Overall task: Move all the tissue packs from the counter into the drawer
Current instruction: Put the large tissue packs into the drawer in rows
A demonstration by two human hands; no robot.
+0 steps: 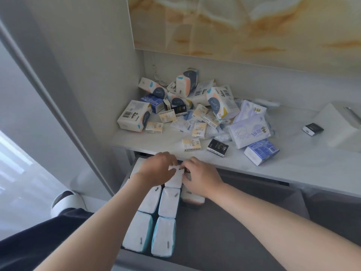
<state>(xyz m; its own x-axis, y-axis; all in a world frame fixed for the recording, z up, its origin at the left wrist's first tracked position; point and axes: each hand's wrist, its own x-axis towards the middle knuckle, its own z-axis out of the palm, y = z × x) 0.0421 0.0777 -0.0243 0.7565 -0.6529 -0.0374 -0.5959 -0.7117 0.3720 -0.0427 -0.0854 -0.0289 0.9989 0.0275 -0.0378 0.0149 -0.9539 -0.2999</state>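
A: Where is the pack being handled?
B: Inside the open drawer, near its back, a white tissue pack stands on end.
A: And the hands?
B: The left hand curls over its top and the right hand pinches its right side, so both grip it.
A: The others?
B: Stored packs stand in rows at the drawer's left. A loose pile lies on the counter behind the drawer.
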